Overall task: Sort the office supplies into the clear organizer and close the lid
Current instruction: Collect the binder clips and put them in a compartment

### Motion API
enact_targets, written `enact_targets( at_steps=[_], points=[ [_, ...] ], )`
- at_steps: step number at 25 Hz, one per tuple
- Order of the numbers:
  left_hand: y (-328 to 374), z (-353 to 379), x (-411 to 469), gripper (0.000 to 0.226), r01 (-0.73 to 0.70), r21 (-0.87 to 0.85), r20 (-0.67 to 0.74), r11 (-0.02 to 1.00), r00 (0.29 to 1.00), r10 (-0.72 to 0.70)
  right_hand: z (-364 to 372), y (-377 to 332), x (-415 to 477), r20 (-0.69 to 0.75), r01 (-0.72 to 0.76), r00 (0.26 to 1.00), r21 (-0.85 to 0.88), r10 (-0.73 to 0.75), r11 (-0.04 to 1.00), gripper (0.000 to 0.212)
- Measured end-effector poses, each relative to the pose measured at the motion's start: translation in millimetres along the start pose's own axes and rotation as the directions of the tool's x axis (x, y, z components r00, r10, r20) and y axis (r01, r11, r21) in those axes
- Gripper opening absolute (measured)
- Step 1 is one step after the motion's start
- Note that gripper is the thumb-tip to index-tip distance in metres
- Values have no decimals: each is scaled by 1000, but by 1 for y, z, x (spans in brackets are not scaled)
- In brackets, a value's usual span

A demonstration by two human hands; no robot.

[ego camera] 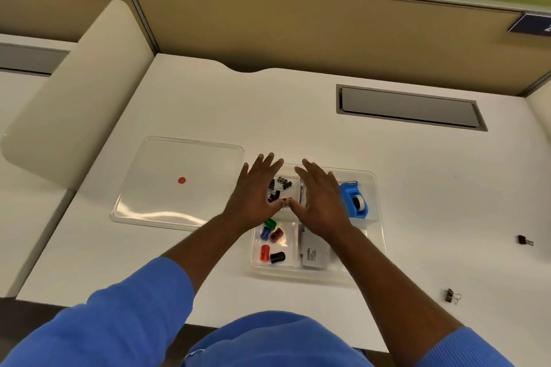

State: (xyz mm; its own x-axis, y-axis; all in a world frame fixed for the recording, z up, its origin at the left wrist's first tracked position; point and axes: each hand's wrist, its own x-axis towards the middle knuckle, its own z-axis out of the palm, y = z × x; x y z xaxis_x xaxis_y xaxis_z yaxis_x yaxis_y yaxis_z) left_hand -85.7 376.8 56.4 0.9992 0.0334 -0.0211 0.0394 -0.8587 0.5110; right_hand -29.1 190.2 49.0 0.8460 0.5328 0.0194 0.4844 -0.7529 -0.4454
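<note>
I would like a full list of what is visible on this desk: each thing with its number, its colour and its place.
desk: one, white, under everything
hatch: one, grey, set into the desk at far right
clear organizer: one, transparent, middle of the desk
lid: one, transparent with a red knob, flat on the desk left of the organizer
sorted binder clips: several, black, far left compartment, partly hidden
loose binder clips: two, black, on the desk right of the organizer
tape dispenser: one, blue, far right compartment
sharpeners: five, green, blue, two red, black, near left compartment
box: one, white, compartment beside the sharpeners
left hand, right hand: two, fingers straight, over the far compartments; blue sleeves
</note>
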Motion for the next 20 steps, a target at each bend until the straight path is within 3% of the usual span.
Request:
enact_targets(
  at_steps=[6,11,20],
  points=[
    [16,1,-4,107,-87,236,25,968,996,83,-11,7,-26,-11,-56,998,-109,55,992,90],
    [54,9,-7,111,-207,293,33,934,978,206,-34,24,-63,-90,-107,991,-111,97,988,94],
    [148,63,-7,117,-231,310,72,922,973,220,-76,100,-131,-111,-159,983,-152,143,975,97]
  ],
)
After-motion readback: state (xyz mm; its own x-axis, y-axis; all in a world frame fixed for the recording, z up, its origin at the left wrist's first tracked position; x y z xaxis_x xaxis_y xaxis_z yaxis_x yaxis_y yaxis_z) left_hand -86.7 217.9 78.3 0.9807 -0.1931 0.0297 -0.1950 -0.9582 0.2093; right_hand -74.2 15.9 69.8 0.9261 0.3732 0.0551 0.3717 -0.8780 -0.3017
